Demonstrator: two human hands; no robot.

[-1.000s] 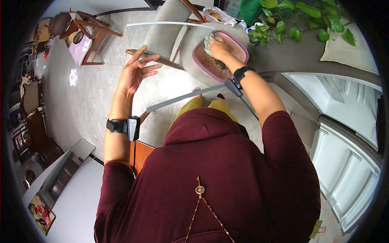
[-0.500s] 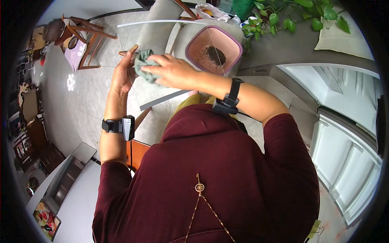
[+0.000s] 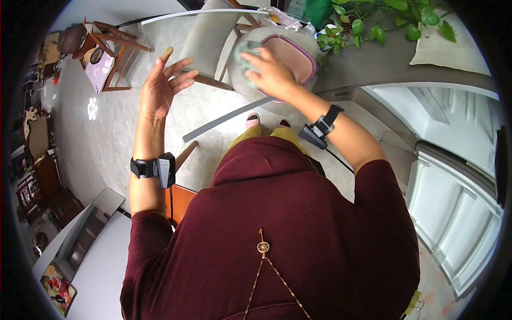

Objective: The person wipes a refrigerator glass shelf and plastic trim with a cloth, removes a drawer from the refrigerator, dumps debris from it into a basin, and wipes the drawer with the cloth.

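A clear glass shelf with a white strip (image 3: 205, 12) on its far edge and a grey strip (image 3: 226, 119) on its near edge is held up in front of me. My left hand (image 3: 162, 88) is at its left edge, the fingers spread and the edge resting by the palm and thumb. My right hand (image 3: 271, 72) presses a grey-green cloth (image 3: 246, 63) against the pane, toward its right side. Beyond the glass, a pink basin (image 3: 290, 50) with a purple rim sits on a round seat, partly hidden by my right hand and forearm.
A grey chair (image 3: 208, 45) stands behind the glass, and a wooden chair (image 3: 114, 48) is at the upper left. A leafy plant (image 3: 373, 26) hangs over a dark surface at the upper right. An open fridge (image 3: 458, 213) is at the right.
My right hand left the basin with the cloth, went left to near my left hand, and is now back toward the right across the glass. The glass has shifted slightly left and up.
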